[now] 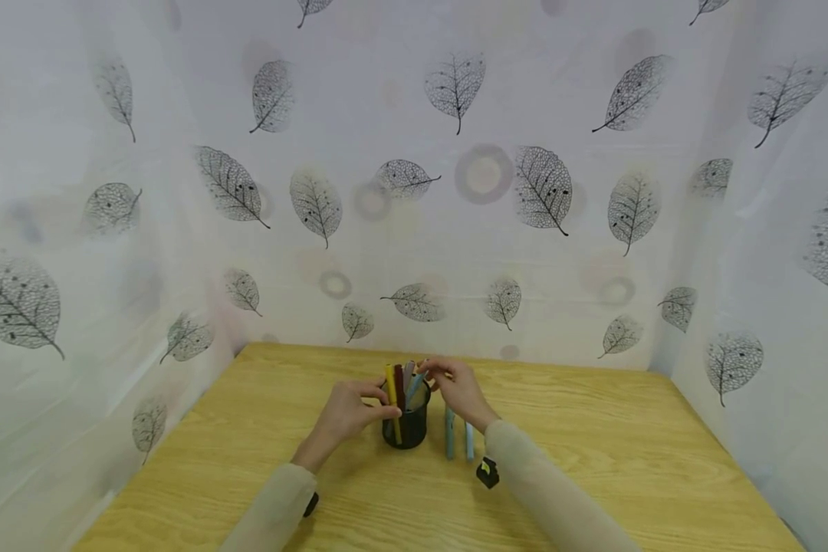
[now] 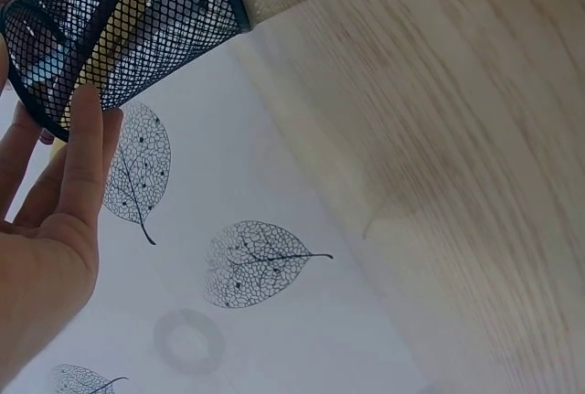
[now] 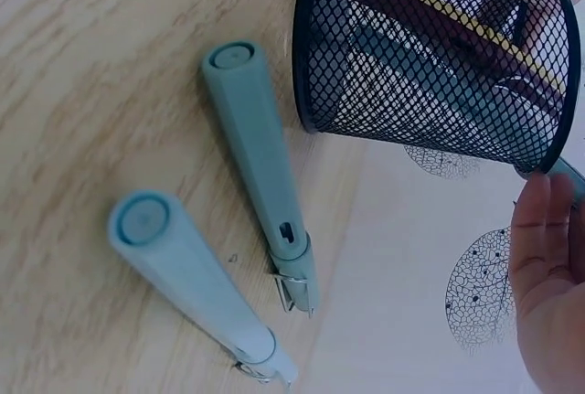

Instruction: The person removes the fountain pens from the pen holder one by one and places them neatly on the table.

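Observation:
A black mesh pen holder [image 1: 415,431] stands upright on the table, with a yellow pen [image 1: 389,382], a dark red pen [image 1: 399,387] and other pens leaning in it. My left hand [image 1: 348,410] grips the holder near its rim, thumb in front and fingers behind. At the right side of the rim, my right hand [image 1: 461,389] pinches the upper end of a blue-green pen [image 1: 415,389] whose lower part is inside the mesh. Right of the holder lie a green capped pen [image 3: 256,152] and a light blue one [image 3: 196,275], side by side.
The wood-grain table [image 1: 593,452] reaches back to a pale curtain [image 1: 414,245] with a leaf print, which also hangs at both sides. Dark wrist devices, one of them a black camera [image 1: 487,472], sit at the cuffs.

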A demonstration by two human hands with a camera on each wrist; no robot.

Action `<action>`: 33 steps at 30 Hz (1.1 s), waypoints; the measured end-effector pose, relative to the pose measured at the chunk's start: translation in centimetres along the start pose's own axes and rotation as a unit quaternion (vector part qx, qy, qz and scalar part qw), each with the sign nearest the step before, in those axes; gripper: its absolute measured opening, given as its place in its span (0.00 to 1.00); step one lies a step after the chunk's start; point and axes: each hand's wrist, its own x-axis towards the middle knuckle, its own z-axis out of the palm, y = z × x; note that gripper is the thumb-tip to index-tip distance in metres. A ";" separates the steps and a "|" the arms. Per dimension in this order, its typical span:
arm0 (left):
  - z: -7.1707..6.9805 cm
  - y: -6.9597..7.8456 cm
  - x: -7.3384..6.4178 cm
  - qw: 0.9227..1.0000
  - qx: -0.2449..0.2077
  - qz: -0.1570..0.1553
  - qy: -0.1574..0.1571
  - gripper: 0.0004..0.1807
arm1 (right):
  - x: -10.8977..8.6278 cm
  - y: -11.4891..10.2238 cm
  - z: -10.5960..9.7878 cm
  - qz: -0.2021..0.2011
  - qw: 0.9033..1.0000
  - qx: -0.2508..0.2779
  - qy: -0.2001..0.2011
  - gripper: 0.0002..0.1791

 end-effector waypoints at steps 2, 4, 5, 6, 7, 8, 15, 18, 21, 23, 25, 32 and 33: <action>0.0 0.0 0.0 1.000 -0.002 0.001 0.002 0.08 | -0.1 -0.1 0.0 0.002 1.000 0.002 -0.001 0.14; 0.0 0.1 0.0 1.000 0.000 0.003 0.003 0.08 | -0.1 -0.1 0.0 0.005 1.000 0.003 -0.001 0.14; 0.0 0.1 0.0 1.000 0.000 0.004 0.004 0.08 | -0.2 -0.2 0.0 0.007 1.000 0.003 0.000 0.14; 0.0 0.1 -0.1 1.000 -0.001 0.005 0.004 0.08 | -0.2 -0.2 0.0 0.009 1.000 0.003 0.000 0.14; 0.0 0.1 0.0 1.000 -0.002 0.006 0.004 0.07 | -0.2 -0.1 0.0 0.010 1.000 0.005 0.002 0.15; 0.0 0.1 -0.1 1.000 -0.003 0.006 0.003 0.07 | -0.3 0.0 0.0 0.010 1.000 0.003 0.004 0.15; 0.1 0.0 -0.1 1.000 -0.007 0.007 0.004 0.08 | -0.1 0.7 0.5 -0.046 0.998 -0.037 0.020 0.08; 0.1 0.0 -0.1 1.000 -0.011 0.008 0.005 0.09 | -0.1 0.8 0.8 -0.055 0.997 -0.037 0.035 0.08; 0.1 0.1 0.0 1.000 -0.017 0.008 0.006 0.08 | -0.3 0.5 0.8 -0.055 0.997 -0.030 0.048 0.08; 0.1 0.1 0.0 1.000 -0.019 0.009 0.006 0.07 | -0.3 0.3 0.7 -0.053 0.997 -0.027 0.055 0.08; 0.1 0.1 0.0 1.000 -0.015 0.010 0.005 0.07 | -0.4 0.2 0.6 -0.048 0.997 -0.024 0.059 0.09; 0.0 0.0 -0.1 1.000 -0.014 0.003 -0.001 0.09 | -1.1 -2.4 -0.2 -0.026 0.998 0.008 0.060 0.10; 0.0 0.1 -0.2 1.000 -0.015 0.002 -0.001 0.09 | -1.3 -3.0 -0.4 -0.023 0.998 0.012 0.056 0.11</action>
